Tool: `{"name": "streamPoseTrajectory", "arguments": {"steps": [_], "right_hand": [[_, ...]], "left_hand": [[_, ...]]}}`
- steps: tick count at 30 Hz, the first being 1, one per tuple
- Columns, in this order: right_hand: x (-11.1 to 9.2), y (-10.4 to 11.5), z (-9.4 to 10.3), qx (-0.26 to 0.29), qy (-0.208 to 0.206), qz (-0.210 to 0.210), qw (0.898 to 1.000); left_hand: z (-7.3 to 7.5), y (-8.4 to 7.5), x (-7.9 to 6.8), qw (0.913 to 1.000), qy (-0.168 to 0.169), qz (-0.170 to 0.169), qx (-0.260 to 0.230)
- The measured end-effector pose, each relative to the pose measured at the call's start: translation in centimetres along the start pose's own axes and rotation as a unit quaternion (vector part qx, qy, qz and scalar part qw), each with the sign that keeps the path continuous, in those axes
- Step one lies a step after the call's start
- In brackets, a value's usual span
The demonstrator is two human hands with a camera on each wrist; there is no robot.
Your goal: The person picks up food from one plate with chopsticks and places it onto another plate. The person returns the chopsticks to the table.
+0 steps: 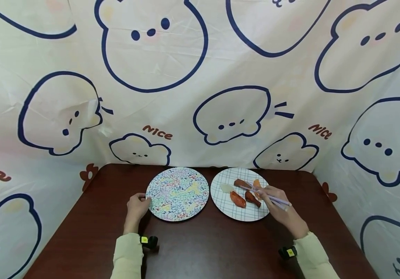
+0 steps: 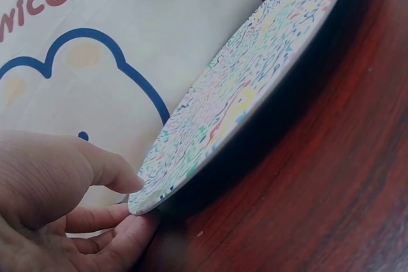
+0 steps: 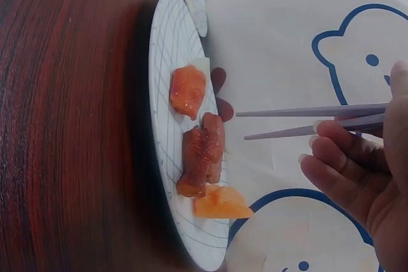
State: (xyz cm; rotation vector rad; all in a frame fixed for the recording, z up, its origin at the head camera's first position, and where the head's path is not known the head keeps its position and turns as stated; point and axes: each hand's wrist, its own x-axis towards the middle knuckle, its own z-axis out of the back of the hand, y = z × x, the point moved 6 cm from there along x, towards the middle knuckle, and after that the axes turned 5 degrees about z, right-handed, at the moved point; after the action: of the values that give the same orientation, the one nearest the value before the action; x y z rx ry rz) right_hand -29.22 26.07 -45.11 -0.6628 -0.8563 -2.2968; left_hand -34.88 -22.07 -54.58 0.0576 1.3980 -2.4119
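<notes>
The chopsticks point(image 3: 312, 111) sit in my right grip point(image 1: 283, 209), fingers curled round them; their tips stand a little apart with nothing between them, over food ahead and to the left. Farthest from that grip lies a pale piece point(image 1: 226, 188); then an orange-red piece point(image 1: 238, 199) and a long brown piece point(image 1: 242, 183); nearest, a drumstick point(image 1: 252, 198) and an orange piece point(image 3: 220, 203). Closing off-centre on the brown piece could make it roll out, and one tip might shove the drumstick, which lies so near. Uneven squeezing could let any glossy piece slip. Everything rests on the checked plate point(image 1: 222, 207), below and left of my right grip; if my fingers dip, they could knock its rim.

My left grip point(image 1: 137, 209) pinches the speckled plate point(image 1: 177, 193) by the edge, thumb above, fingers beneath; a careless pull could tilt it or drag it across the worktop point(image 1: 203, 248).
</notes>
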Motion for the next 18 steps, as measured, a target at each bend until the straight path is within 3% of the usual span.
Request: {"name": "streamPoseTrajectory", "arguments": {"steps": [12, 18], "right_hand": [[0.1, -2.0, -1.6, -0.007, 0.030, -0.019, 0.999], [0.5, -2.6, -2.7, 0.019, 0.072, -0.034, 0.997]], "left_hand": [[-0.1, 0.2, 0.1, 1.0000, 0.002, 0.003, -0.006], [-0.1, 0.1, 0.1, 1.0000, -0.001, 0.003, -0.005]]}}
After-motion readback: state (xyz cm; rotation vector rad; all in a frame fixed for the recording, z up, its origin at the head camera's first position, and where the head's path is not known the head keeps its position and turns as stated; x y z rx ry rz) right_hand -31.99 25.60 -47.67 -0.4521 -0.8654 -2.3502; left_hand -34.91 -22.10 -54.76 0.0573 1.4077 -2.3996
